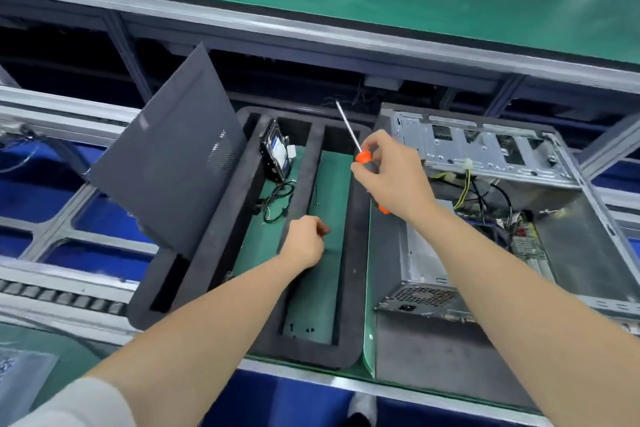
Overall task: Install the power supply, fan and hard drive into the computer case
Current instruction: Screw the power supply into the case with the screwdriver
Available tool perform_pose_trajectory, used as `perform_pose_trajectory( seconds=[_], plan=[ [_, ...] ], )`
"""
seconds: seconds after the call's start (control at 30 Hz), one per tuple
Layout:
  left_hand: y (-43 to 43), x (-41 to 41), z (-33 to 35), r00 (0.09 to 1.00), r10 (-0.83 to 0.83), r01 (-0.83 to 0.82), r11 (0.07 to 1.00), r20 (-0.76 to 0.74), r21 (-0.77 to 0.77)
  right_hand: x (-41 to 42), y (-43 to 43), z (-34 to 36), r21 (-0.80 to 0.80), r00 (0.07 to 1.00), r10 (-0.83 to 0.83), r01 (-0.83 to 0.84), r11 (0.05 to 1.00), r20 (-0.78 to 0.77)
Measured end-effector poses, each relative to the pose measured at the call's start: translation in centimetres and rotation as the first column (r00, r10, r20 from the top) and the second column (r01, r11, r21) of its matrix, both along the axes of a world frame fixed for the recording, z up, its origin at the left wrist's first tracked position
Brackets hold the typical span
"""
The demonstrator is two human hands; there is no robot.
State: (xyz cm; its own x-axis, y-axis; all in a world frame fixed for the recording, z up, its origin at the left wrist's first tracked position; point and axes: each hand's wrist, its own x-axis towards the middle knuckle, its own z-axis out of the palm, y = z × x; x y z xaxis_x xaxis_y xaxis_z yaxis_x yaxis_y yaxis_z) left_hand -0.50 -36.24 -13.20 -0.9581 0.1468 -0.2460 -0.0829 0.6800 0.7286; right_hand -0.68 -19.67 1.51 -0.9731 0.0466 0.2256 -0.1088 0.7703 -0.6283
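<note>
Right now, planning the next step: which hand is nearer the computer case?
Right. The right hand, holding the screwdriver, hovers at the left edge of the computer case; the left hand is over the foam tray.

right hand (391,177) grips orange screwdriver (363,158), tip up | left hand (304,239) curled over foam tray (356,253) | computer case (588,236) open, at right

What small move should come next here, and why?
Probably carry the left hand to the computer case: its fingers curl as if pinching something from the foam tray, and the right hand grips the screwdriver.
</note>
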Motion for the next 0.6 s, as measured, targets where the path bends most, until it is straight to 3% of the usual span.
perform_pose_trajectory(
  seconds=[0.13,0.2,0.23,0.3,0.33,0.47,0.6],
  plan=[
    [2.7,-1.4,-2.4,0.994,-0.11,0.103,0.974,-0.023,-0.204,-1.3,0.4,-0.7,0.04,1.0,0.031,-0.031,0.999,-0.002],
    [3.7,-2.1,-3.4,0.999,0.027,-0.024,0.996,0.04,-0.087,-1.8,0.5,-1.2,0.052,0.999,0.036,-0.035,0.998,-0.009],
    [3.9,-2.6,-4.0,0.999,-0.036,0.034,0.974,-0.007,-0.223,-1.9,0.6,-1.4,0.055,0.999,0.04,-0.039,0.998,-0.019],
    [3.9,-4.2,-5.1,0.978,-0.206,0.16,0.795,-0.013,-0.585,-2.1,0.9,-1.9,0.045,0.998,0.049,-0.047,0.998,-0.048],
    [4.2,-4.8,-5.8,0.972,-0.23,0.146,0.757,-0.051,-0.637,-2.3,1.0,-2.0,0.035,0.997,0.052,-0.05,0.998,-0.057],
    [5.2,-7.0,-7.6,0.964,-0.199,0.058,0.803,-0.175,-0.594,-2.5,1.2,-2.4,0.02,0.997,0.058,-0.057,0.998,-0.058],
    [5.5,-8.6,-7.7,0.996,-0.058,0.017,0.869,-0.066,-0.495,-2.6,1.2,-2.4,0.016,0.997,0.068,-0.067,0.998,-0.043]
  ],
)
